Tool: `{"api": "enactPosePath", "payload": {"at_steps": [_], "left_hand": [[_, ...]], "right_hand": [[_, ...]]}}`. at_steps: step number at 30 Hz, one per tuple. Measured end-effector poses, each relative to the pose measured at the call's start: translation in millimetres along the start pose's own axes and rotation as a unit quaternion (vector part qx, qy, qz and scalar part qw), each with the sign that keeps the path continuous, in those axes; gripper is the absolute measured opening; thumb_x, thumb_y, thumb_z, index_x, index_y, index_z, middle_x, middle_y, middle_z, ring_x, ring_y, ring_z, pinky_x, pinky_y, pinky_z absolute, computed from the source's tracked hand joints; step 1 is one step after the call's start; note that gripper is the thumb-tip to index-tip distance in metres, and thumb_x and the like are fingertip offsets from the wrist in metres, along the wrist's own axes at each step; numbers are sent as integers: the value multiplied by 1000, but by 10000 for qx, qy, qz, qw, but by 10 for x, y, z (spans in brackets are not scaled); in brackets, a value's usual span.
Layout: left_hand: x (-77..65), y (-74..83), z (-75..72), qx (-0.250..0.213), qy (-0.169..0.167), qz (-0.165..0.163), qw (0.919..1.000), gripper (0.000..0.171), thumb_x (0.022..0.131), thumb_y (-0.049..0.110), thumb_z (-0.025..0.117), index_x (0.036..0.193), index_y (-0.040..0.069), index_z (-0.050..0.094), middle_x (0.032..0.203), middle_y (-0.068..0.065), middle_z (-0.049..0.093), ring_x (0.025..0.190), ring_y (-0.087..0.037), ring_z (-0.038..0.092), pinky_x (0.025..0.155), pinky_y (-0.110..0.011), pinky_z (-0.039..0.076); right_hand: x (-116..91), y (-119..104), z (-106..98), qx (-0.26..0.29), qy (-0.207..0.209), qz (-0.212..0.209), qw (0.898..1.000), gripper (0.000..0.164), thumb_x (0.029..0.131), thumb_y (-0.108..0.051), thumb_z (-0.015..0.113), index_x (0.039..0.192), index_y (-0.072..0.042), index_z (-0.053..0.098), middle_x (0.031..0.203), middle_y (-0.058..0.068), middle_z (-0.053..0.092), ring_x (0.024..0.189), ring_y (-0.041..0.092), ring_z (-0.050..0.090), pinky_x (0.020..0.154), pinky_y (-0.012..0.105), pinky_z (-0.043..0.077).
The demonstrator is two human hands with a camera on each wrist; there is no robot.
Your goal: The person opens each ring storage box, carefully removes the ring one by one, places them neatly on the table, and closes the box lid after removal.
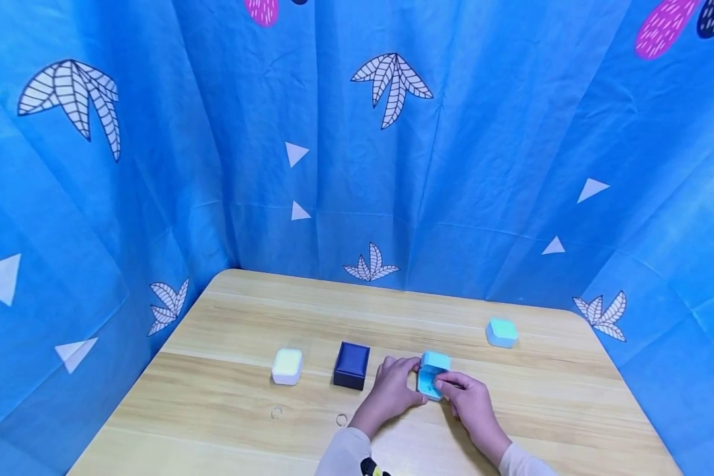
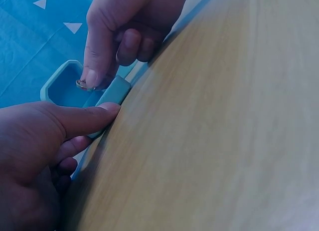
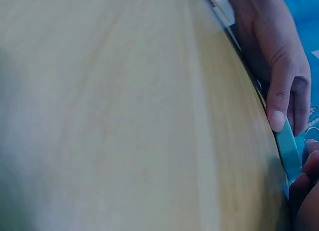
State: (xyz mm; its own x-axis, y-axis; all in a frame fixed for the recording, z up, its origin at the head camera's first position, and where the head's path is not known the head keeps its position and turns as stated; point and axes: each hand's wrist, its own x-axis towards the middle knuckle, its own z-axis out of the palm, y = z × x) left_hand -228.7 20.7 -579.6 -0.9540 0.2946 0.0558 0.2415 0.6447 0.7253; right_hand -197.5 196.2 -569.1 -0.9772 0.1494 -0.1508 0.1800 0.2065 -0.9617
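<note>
Turquoise box [image 1: 430, 377], rounded-square and smooth, sits gripped by the left hand [image 1: 391, 390]; the right hand [image 1: 473, 404] pinches a thin ring [image 2: 79, 84].

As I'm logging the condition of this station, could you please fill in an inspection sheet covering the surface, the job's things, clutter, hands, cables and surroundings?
Surface: light wood-grain table, far corners rounded.
Job's things: turquoise box, lid open; small ring at its opening.
Clutter: white box, dark blue box and closed mint box, standing apart; one loose ring nearer the wearer than the white box, another loose ring by the left forearm.
Hands: left hand holds the turquoise box; right hand pinches the small ring.
Cables: nothing seen.
Surroundings: blue patterned curtain behind the table and at both sides.
</note>
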Motion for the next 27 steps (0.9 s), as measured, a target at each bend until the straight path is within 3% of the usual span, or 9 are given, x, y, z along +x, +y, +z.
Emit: {"api": "enactPosePath", "payload": {"at_steps": [9, 27], "left_hand": [[-5, 8, -2, 1, -35, -79, 10000, 75, 73, 30, 90, 140, 20, 59, 123, 12, 64, 103, -12, 42, 92, -32, 41], [-15, 21, -3, 31, 2, -73, 10000, 78, 70, 29, 91, 141, 22, 58, 125, 11, 64, 104, -12, 43, 95, -35, 41]], "right_hand": [[-17, -11, -19, 49, -56, 75, 9999, 25, 84, -12, 79, 105, 0, 74, 71, 4, 61, 50, 11, 46, 45, 23, 39], [-321, -11, -167, -656, -585, 108, 9961, 24, 85, -20, 78, 103, -3, 76, 74, 3, 66, 50, 8, 47, 47, 23, 43]]}}
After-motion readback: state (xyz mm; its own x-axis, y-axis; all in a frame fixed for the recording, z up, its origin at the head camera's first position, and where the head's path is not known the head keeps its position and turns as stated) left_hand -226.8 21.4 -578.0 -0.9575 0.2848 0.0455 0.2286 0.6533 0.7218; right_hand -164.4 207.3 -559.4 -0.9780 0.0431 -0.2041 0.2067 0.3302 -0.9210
